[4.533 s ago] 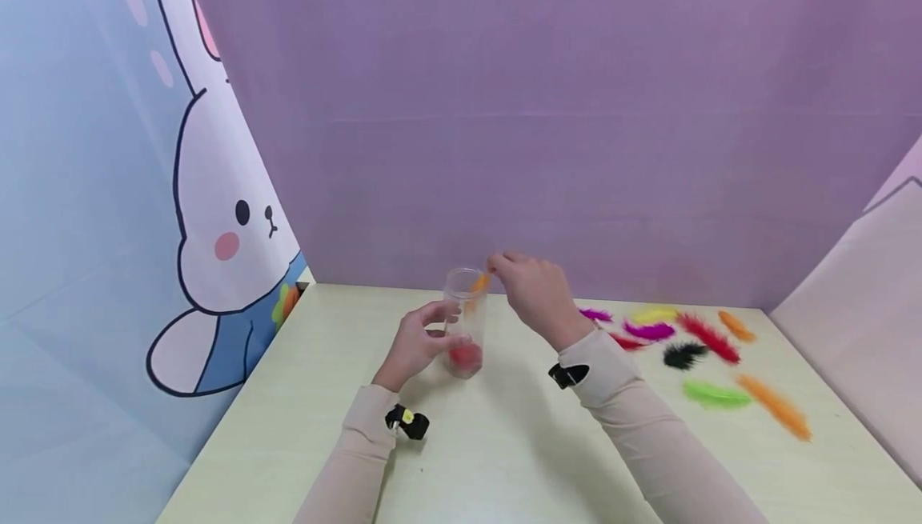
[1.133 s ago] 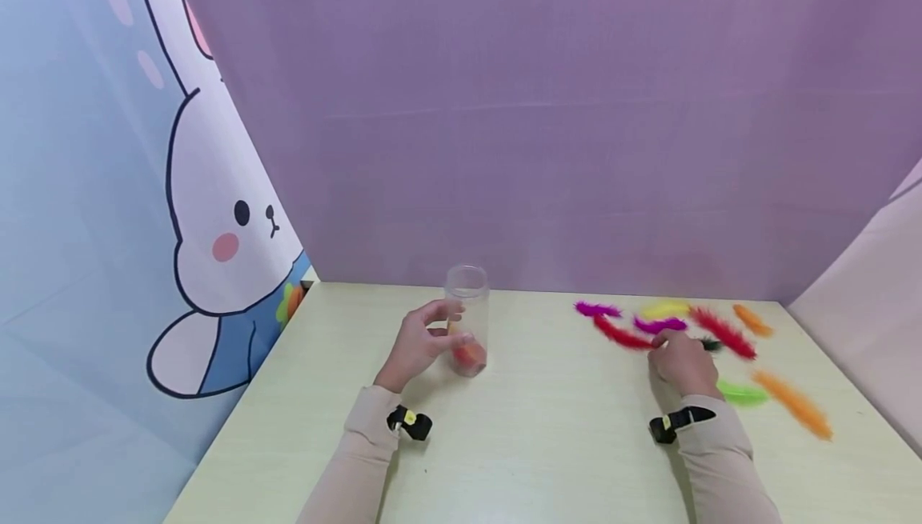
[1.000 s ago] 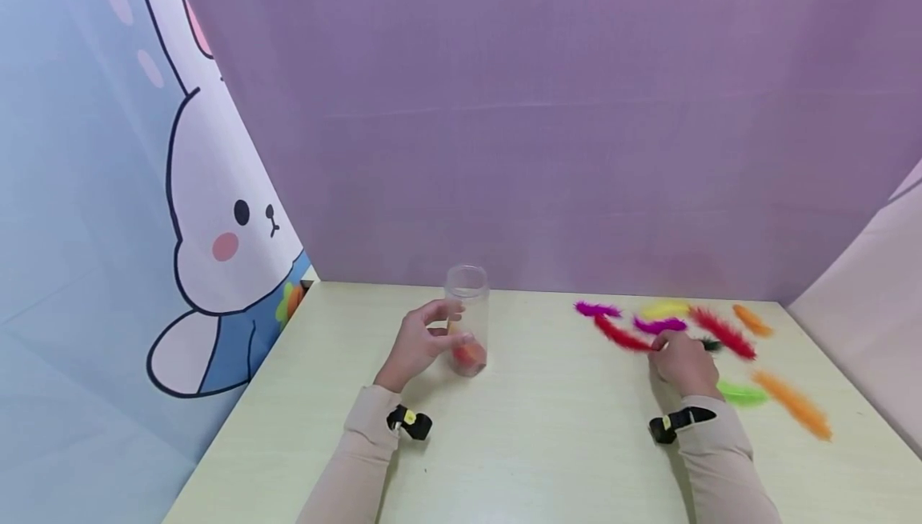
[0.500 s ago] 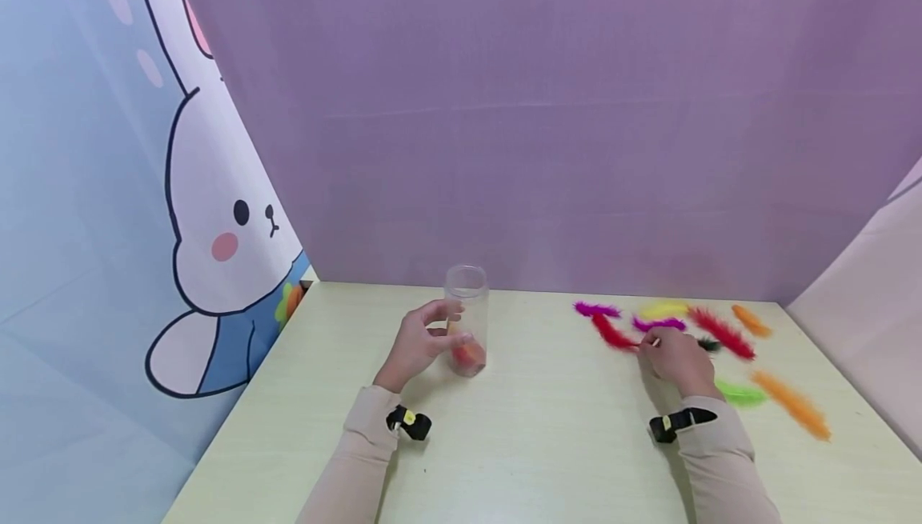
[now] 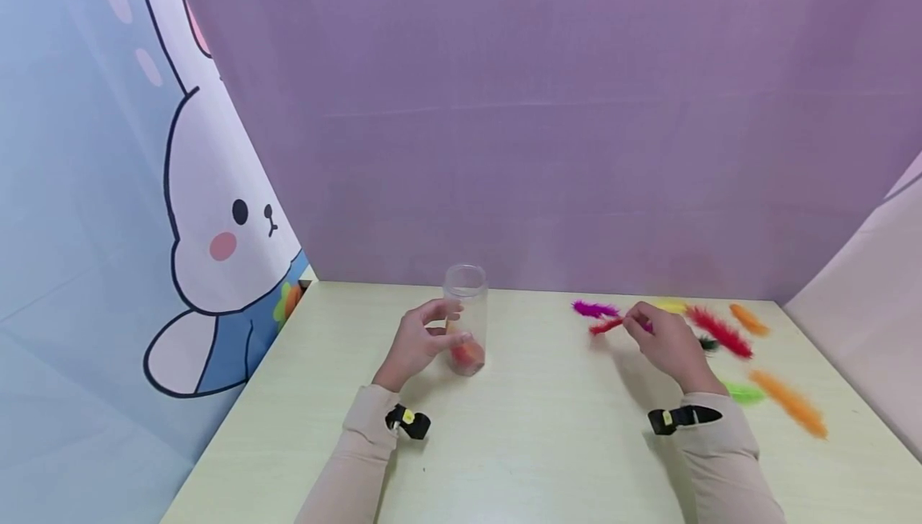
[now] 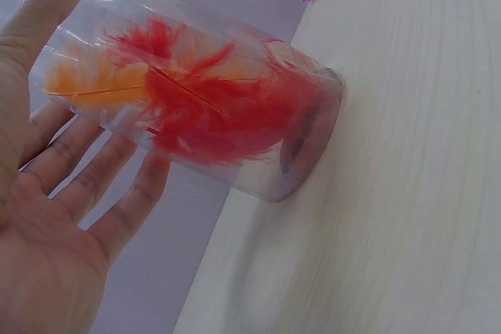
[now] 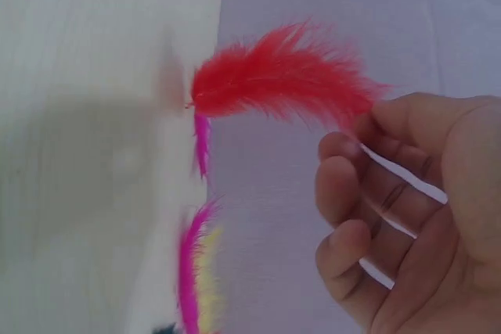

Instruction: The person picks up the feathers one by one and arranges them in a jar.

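My left hand (image 5: 421, 342) holds a clear plastic cylinder (image 5: 474, 318) upright on the table, thumb and fingers spread around its side. Inside the cylinder, red feathers (image 6: 235, 111) and an orange feather (image 6: 94, 87) lie toward the bottom, as the left wrist view shows. Over the table at the right, my right hand (image 5: 670, 346) pinches a red feather (image 7: 274, 76) by one end between thumb and index finger. The feather's other end points left, over the table. In the right wrist view the remaining fingers curl loosely below the pinch.
Around the right hand lie a magenta feather (image 5: 595, 310), another red feather (image 5: 720, 334), a yellow one (image 5: 671, 305), a black one (image 5: 709, 343), a green one (image 5: 744, 393) and orange ones (image 5: 790, 404). A purple cloth (image 5: 547, 124) hangs behind the table (image 5: 533, 444).
The right hand has gone from the cylinder's mouth, where it held an orange feather, to the feathers at right, and has raised a red feather off the table. The left hand stays on the cylinder.
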{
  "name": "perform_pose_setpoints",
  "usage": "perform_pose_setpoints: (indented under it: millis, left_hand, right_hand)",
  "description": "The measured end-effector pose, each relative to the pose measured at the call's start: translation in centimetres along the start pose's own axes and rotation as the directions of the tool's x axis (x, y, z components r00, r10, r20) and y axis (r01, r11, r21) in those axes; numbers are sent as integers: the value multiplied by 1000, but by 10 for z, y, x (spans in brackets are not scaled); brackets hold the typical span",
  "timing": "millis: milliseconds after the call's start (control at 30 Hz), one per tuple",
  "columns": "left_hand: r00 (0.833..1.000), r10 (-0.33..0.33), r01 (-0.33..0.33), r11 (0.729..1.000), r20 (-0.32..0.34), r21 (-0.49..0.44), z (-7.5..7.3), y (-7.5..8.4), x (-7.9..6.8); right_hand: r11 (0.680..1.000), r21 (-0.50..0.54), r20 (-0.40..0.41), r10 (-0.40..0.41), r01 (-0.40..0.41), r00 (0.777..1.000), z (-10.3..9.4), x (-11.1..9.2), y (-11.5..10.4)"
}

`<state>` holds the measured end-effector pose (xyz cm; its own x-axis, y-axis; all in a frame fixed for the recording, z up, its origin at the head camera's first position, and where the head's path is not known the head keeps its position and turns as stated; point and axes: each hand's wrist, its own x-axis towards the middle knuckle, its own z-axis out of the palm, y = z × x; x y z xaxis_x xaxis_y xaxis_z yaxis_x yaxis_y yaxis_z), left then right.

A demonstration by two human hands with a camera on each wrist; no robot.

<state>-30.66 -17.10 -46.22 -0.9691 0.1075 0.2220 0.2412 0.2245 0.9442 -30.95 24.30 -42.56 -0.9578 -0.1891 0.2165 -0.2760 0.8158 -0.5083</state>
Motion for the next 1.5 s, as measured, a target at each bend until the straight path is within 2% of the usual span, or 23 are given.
perform_pose_setpoints:
  millis: [333, 800, 1067, 1300, 1500]
  left_hand:
    - [1000, 24, -23, 999, 14, -21, -2, -3, -1]
    - [1000, 14, -13, 1000, 20, -18, -1, -3, 0]
    - [999, 29, -29, 1000, 34, -7, -3, 23, -10]
    - [998, 56, -56, 998, 18, -3, -3, -5, 2]
    - [998, 54, -54, 998, 19, -11, -4, -4, 0]
  right_hand:
    - [1000, 27, -84, -2, 4, 996, -4, -2, -13]
    - [998, 66, -107, 25, -18, 994, -7, -4, -27]
    - [998, 66, -106, 23, -16, 994, -8, -5, -29]
    - [997, 72, -118, 21, -13, 993, -9, -5, -33]
    - [995, 98, -131, 16, -3, 991, -8, -5, -37]
